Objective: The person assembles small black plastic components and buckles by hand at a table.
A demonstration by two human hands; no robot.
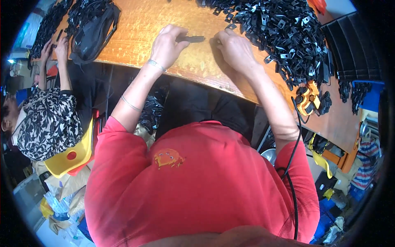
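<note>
My left hand (166,43), above the wooden table, pinches a slim black plastic piece (193,39) between thumb and fingers; its free end points right. A short gap to the right is my right hand (234,47), fingers curled inward near the tabletop; whatever is in them, if anything, is hidden. Just beyond the right hand spreads a large heap of small black plastic pieces (284,41), many with a pale metal-looking square on them. A few loose ones lie along the heap's near edge.
The wooden table (135,24) runs across the front. On it at right lies a yellow-orange tool (307,99) near a black cable (297,136). A black bag (92,35) lies at left. A co-worker in a patterned top (49,123) sits there by a yellow chair (74,158), hands at another heap.
</note>
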